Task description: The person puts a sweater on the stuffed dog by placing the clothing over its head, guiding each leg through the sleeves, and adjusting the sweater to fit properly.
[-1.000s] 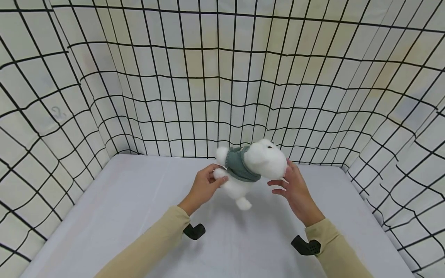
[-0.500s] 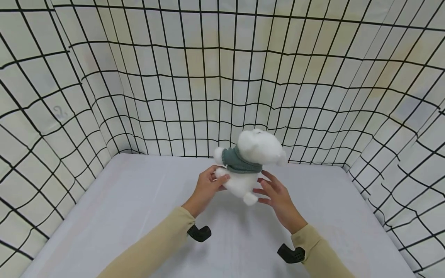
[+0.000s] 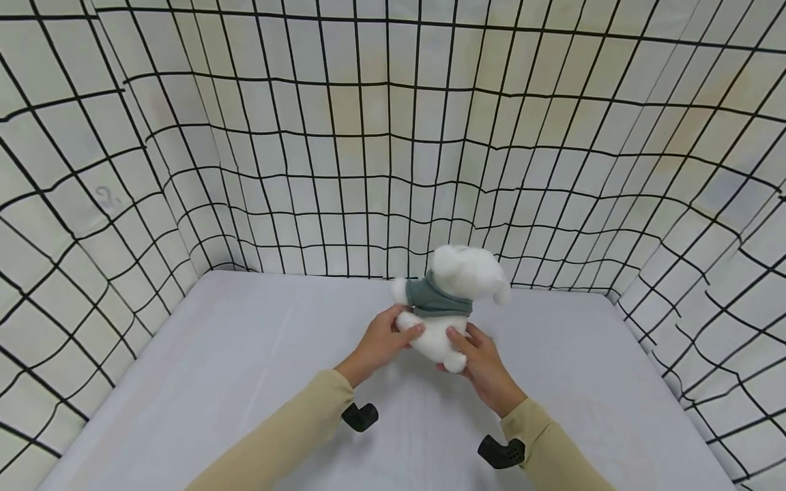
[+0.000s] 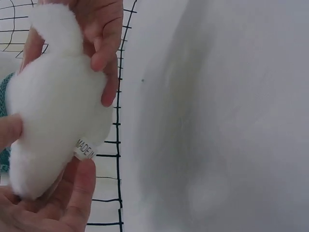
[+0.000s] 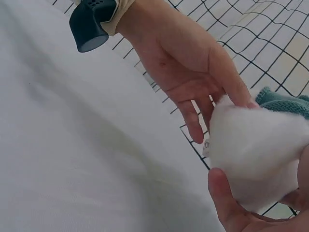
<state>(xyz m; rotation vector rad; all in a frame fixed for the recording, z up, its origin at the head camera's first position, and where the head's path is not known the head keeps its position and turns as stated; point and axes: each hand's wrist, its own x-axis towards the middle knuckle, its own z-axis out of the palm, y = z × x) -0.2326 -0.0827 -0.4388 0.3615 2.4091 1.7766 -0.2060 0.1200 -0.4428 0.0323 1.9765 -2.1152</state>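
A white plush toy [image 3: 469, 273] in a teal knitted sweater [image 3: 432, 298] is held up over the white surface, its head leaning to the right. My left hand [image 3: 385, 339] grips one side of its lower body, thumb across the front. On the other side my right hand [image 3: 485, 368] holds the lower body near a foot, thumb on the front and fingers behind. Close up in the left wrist view, the plush's white body [image 4: 58, 101] shows a small tag [image 4: 85, 149] printed "MADE IN". Some fingers are hidden behind the toy.
A white-covered table [image 3: 245, 341] lies beneath the hands. Black grid netting [image 3: 368, 157] over pale walls rises at the back and both sides. A black wrist device [image 3: 359, 417] is on the left forearm, and another black device [image 3: 501, 451] on the right.
The right hand has left the toy's head, moved down and left, and now grips its lower body. The plush has turned, and has lately shifted slightly right and down.
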